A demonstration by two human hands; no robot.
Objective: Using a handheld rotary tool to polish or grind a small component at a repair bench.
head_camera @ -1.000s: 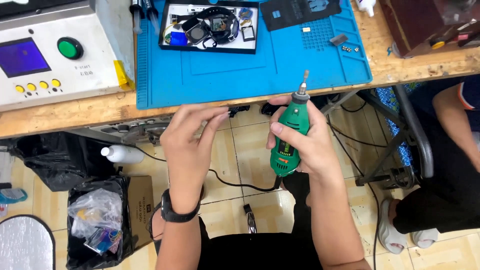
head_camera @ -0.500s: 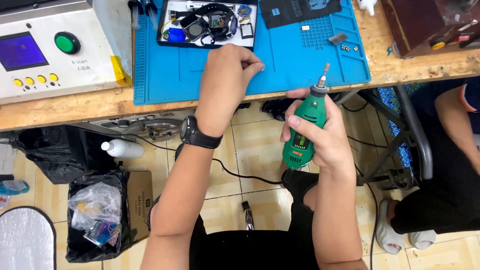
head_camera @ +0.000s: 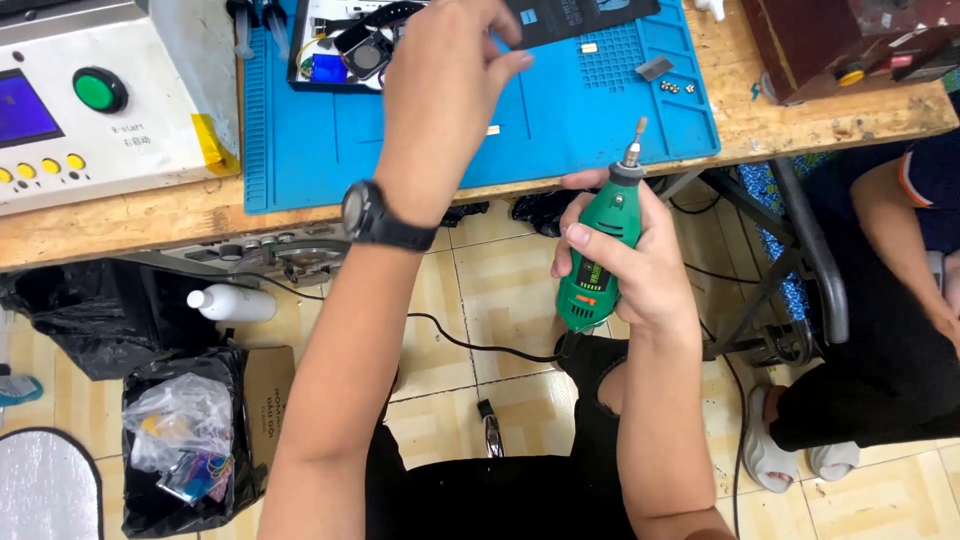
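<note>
Wooden workbench (head_camera: pixel 130 215), beige tiled floor (head_camera: pixel 480 300) (glossy)

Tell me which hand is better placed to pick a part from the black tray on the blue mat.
Left. The left hand is empty and spread over the black tray on the blue mat; the right hand is off the bench gripping the green rotary tool.
</note>
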